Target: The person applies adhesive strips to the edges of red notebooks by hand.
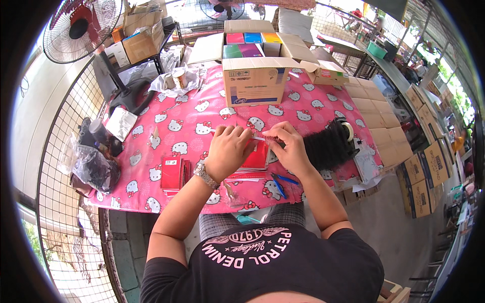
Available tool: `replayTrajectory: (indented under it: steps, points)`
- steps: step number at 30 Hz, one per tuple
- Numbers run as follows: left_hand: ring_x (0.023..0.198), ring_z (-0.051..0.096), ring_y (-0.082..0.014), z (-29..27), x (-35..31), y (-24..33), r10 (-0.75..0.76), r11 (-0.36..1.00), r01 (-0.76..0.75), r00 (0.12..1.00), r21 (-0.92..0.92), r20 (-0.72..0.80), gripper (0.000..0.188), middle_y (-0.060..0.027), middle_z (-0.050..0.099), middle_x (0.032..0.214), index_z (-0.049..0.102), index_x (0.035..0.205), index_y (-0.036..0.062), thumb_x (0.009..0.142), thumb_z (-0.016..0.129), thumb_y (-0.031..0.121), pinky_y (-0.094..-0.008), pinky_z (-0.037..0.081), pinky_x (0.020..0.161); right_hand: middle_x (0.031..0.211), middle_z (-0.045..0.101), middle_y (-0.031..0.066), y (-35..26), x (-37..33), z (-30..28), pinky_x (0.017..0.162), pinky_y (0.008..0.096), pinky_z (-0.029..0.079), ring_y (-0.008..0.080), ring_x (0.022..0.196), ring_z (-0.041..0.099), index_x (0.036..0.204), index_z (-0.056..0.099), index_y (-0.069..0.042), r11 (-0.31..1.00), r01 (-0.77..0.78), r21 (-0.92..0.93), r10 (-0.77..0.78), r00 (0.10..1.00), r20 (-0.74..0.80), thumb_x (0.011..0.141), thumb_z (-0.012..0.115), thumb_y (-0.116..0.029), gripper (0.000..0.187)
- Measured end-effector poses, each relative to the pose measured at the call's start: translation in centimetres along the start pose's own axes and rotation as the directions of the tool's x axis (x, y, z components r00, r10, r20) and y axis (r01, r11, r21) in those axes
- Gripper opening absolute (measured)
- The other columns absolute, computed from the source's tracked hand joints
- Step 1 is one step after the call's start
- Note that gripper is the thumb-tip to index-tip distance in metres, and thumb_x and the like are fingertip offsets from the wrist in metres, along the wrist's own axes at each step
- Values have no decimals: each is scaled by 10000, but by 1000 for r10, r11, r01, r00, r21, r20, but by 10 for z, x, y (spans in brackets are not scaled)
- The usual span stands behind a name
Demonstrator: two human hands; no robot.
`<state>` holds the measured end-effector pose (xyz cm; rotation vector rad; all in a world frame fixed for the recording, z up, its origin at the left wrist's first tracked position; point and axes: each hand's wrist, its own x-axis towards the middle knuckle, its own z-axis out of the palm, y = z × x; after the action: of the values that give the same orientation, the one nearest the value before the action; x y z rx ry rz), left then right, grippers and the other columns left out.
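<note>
— So, what are the two hands doing right now?

— Both sit close together over the middle of the counter point(166, 126), which is draped in a glossy pink cartoon-cat cloth. The left hand point(228, 151) is curled, fingers bent down onto a stack of red booklets point(255, 159), probably pinning it so it doesn't slide. The right hand point(289, 146) pinches a thin, pale strip point(258, 138) between thumb and fingertips (too small to say whether it is tape or a label), held just above the top booklet.

— Where are the booklets, exactly?

— Flat at the near edge, directly under both hands, within easy reach. A second, smaller pile of red notebooks point(172, 172) stands just left of the wrist with the metal watch.

— Anything else around?

— Two blue pens point(281, 183) lie by the right wrist, near the edge. A dark, fuzzy mass point(328, 146) sits beside the right hand, with a tape roll point(347, 130) touching its far side. Behind, an open cardboard carton point(255, 76) shows bright, flat covers packed upright. On the left, crumpled clear plastic bags point(91, 164) and a standing fan point(81, 28).
</note>
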<state>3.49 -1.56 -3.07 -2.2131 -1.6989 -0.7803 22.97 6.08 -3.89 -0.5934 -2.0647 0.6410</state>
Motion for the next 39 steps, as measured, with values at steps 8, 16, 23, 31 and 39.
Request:
replayTrajectory:
  steps: [8, 16, 23, 31, 39]
  points:
    - [866, 627, -260, 0, 2, -2, 13, 1000, -13, 999, -5, -30, 194, -58, 630, 852, 612, 936, 104, 894, 679, 281, -401, 435, 848, 956, 619, 73, 1, 0, 3, 687, 296, 512, 178, 807, 632, 1084, 717, -70, 997, 59, 53, -57, 998, -23, 853, 676, 66, 271]
    - [854, 629, -253, -1, 1, 1, 17, 1000, -18, 998, -10, -58, 183, -53, 635, 847, 613, 928, 108, 893, 682, 274, -403, 438, 841, 966, 624, 75, 4, -9, -7, 688, 302, 521, 196, 821, 646, 1106, 714, -54, 997, 70, 28, -69, 997, -45, 838, 653, 87, 308]
    - [869, 632, -248, -4, 2, 2, -17, 1000, 17, 1000, -2, -1, 187, -51, 638, 861, 612, 934, 108, 890, 685, 275, -405, 436, 842, 968, 621, 78, 1, -4, -5, 686, 296, 516, 197, 791, 627, 1120, 707, -54, 999, 43, 29, -43, 999, -11, 851, 646, 75, 305]
    - [919, 621, -252, 3, 2, 7, -8, 1000, 8, 999, 5, -33, 201, -59, 637, 908, 609, 1012, 111, 886, 679, 252, -409, 427, 878, 975, 630, 99, -5, -2, -17, 720, 326, 517, 212, 805, 625, 1171, 667, -23, 971, -197, 137, 163, 960, 228, 902, 662, -29, 269]
    - [933, 614, -256, 6, 7, 21, 90, 995, -90, 996, -40, -18, 256, -75, 639, 935, 576, 1106, 90, 899, 654, 218, -410, 416, 908, 988, 653, 155, -26, 7, -29, 786, 383, 547, 304, 886, 676, 1246, 567, -19, 986, -67, -152, 99, 971, 220, 940, 641, -112, 329]
